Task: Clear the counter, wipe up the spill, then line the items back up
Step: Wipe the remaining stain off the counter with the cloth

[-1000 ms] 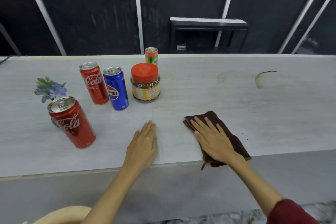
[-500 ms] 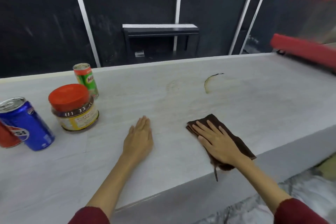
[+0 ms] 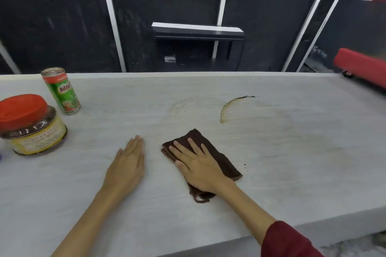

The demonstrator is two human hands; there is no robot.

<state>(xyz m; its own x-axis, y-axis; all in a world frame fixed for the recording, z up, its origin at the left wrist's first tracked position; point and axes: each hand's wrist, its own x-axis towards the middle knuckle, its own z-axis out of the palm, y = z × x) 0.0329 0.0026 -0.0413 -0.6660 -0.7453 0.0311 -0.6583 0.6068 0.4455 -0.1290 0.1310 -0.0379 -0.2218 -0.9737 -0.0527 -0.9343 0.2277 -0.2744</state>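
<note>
A folded dark brown cloth [image 3: 221,158] lies on the pale grey counter [image 3: 292,169] near its middle. My right hand [image 3: 198,165] presses flat on the cloth with fingers spread. To its left my left hand [image 3: 127,165] rests flat on the bare counter, holding nothing. A brown curved spill mark [image 3: 228,106] with dark specks sits beyond the cloth, and a fainter smear [image 3: 177,106] lies left of it. At the left edge stand a red-lidded jar [image 3: 31,125] and a green Milo can [image 3: 61,91].
A red object [image 3: 361,69] sits at the counter's far right end. Behind the counter is a dark wall with white strips and a black shelf [image 3: 198,33]. The counter's front edge [image 3: 313,229] runs just below my right forearm.
The view has swung right, so the cola cans and the flower have left the frame. Both hands and the cloth keep nearly the same places on the counter.
</note>
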